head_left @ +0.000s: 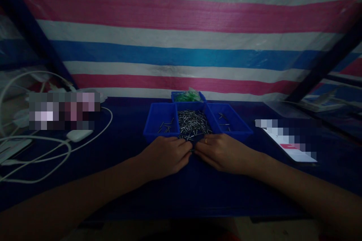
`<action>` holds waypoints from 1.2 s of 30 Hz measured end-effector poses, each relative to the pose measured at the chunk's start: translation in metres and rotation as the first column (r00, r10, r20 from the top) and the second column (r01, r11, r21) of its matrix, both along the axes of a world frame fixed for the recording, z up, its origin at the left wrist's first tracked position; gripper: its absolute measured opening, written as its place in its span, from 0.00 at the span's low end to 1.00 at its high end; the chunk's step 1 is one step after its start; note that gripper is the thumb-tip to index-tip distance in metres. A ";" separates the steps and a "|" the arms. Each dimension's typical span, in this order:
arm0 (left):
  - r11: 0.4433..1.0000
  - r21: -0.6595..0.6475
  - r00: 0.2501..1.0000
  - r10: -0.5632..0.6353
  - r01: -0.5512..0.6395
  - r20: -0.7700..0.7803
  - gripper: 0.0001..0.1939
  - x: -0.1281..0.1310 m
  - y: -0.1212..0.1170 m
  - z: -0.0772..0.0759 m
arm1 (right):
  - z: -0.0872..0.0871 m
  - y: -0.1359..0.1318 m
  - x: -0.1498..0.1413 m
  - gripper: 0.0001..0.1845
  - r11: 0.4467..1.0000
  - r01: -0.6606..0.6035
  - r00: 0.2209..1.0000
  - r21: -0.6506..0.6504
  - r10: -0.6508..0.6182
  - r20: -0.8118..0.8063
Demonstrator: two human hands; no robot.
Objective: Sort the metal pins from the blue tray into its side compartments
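My left hand [169, 154] is closed in a pinch just in front of the blue bins, its fingertips almost meeting those of my right hand [223, 152]. Between the two pinches shows a bit of a small metal pin [192, 150]; the fingers cover most of it. My right hand, with a ring on one finger, is closed too. Right behind them, a heap of slim metal pins [194, 122] fills the middle bin. A few pins lie in the left bin [162, 111], and a few more in the right bin [230, 115].
A small blue bin [174, 96] at the back holds green material in clear plastic. To the right lies a phone [299, 155] with a lit screen. White cables [69, 148] and a white adapter [80, 134] spread over the table's left side. A striped plastic sheet [181, 37] hangs behind.
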State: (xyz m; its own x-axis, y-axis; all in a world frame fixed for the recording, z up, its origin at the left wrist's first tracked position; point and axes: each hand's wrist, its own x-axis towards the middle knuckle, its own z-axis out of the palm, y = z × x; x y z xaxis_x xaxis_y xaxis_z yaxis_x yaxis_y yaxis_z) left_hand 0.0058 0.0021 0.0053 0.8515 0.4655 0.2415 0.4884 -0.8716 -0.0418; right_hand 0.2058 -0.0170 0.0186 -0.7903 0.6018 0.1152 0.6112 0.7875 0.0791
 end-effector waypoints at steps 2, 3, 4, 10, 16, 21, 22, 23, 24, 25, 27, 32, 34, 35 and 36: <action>1.000 0.009 1.000 -0.006 0.006 0.007 0.08 0.000 0.000 0.000 | -0.001 0.000 0.000 0.12 1.000 -0.005 1.000 -0.013 0.004 -0.006; 1.000 0.020 1.000 -0.012 0.012 0.012 0.08 0.001 0.000 0.000 | -0.002 0.001 0.000 0.12 1.000 -0.008 1.000 -0.016 0.007 -0.010; 0.999 0.035 1.000 -0.022 0.022 0.017 0.08 0.001 0.000 -0.001 | -0.003 0.001 0.000 0.12 1.000 -0.011 1.000 -0.018 0.011 -0.014; 0.989 0.087 0.992 -0.120 0.116 0.039 0.10 0.000 0.002 -0.002 | -0.005 0.002 0.001 0.13 1.000 -0.025 1.000 -0.006 0.025 -0.009; 0.978 0.062 0.974 -0.206 0.200 0.098 0.09 -0.001 -0.001 0.000 | -0.006 0.003 0.002 0.12 0.999 -0.023 0.999 -0.043 0.022 -0.025; 0.979 0.032 0.973 -0.206 0.203 0.107 0.06 0.000 -0.005 0.001 | -0.004 0.002 0.002 0.11 0.996 -0.014 0.999 -0.091 0.010 -0.039; 0.982 0.038 0.977 -0.188 0.185 0.098 0.05 0.000 -0.005 0.001 | -0.003 0.001 0.001 0.11 0.996 -0.012 0.999 -0.089 0.009 -0.034; 0.986 0.046 0.983 -0.165 0.162 0.084 0.05 0.000 -0.004 0.001 | -0.002 0.001 0.001 0.11 0.997 -0.011 1.000 -0.082 0.009 -0.028; 0.989 0.051 0.988 -0.140 0.137 0.065 0.05 0.000 -0.004 0.001 | -0.002 0.001 0.001 0.11 0.997 -0.010 1.000 -0.073 0.009 -0.021; 0.992 0.054 0.992 -0.116 0.113 0.042 0.06 0.000 -0.003 0.001 | -0.001 0.001 0.001 0.11 0.998 -0.009 1.000 -0.061 0.008 -0.017; 0.995 0.058 0.997 -0.077 0.076 0.007 0.06 0.000 -0.002 0.000 | -0.001 0.001 0.001 0.12 0.999 -0.005 1.000 -0.042 0.004 -0.013; 0.994 0.090 0.999 -0.054 0.054 0.000 0.08 0.000 0.001 -0.003 | -0.003 0.002 0.001 0.14 1.000 -0.015 1.000 0.005 0.016 -0.012; 0.994 0.096 0.999 -0.055 0.054 0.000 0.08 0.000 0.001 -0.004 | -0.003 0.003 0.001 0.14 0.999 -0.026 1.000 0.022 0.026 -0.006; 0.994 0.098 0.998 -0.055 0.055 -0.002 0.09 0.000 0.001 -0.005 | -0.004 0.003 0.001 0.14 0.999 -0.029 1.000 0.026 0.030 -0.002; 0.994 0.098 0.999 -0.054 0.054 -0.006 0.09 0.000 0.001 -0.005 | -0.004 0.003 0.001 0.13 0.999 -0.033 0.999 0.027 0.033 -0.002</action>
